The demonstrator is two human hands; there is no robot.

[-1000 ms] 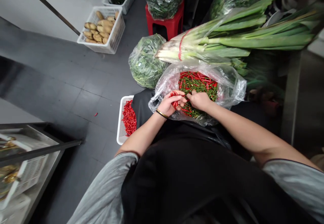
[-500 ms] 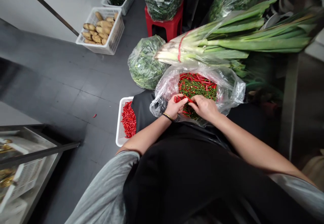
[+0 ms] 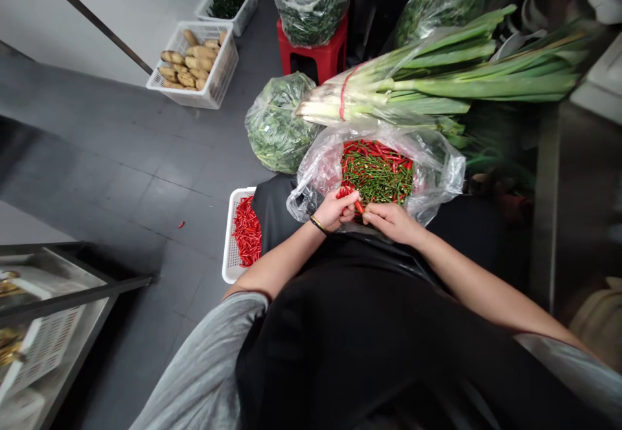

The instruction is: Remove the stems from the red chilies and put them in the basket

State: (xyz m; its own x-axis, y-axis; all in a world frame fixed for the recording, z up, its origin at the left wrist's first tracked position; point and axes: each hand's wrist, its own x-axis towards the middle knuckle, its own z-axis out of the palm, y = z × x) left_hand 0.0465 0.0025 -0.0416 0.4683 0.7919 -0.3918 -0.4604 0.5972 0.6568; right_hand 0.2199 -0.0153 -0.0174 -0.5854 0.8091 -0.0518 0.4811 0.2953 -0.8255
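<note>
Several red chillies (image 3: 345,192) are bunched in my left hand (image 3: 334,210), whose fingers are closed round them. One chilli (image 3: 359,206) sticks out from its thumb toward my right hand (image 3: 391,220). The right fingertips are pinched together at that chilli's lower end; whether a stem is between them is too small to make out. Both hands are over the near edge of an open clear plastic bag (image 3: 318,158) on my lap. Inside lie red chillies with green stems (image 3: 379,171). A white basket (image 3: 228,248) of red chillies without visible stems (image 3: 247,232) stands to the left.
Large leeks (image 3: 389,90) with a red band lie beyond the bag, beside bagged greens (image 3: 282,122). A red stool (image 3: 330,51) bears another bag. White baskets of potato-like tubers (image 3: 192,61) and dark greens (image 3: 227,1) stand farther back. A metal rack (image 3: 92,307) is at left.
My right hand has moved slightly down and toward me, and the chilli between the hands now points more downward. The left hand still holds its bunch. The view has shifted a little.
</note>
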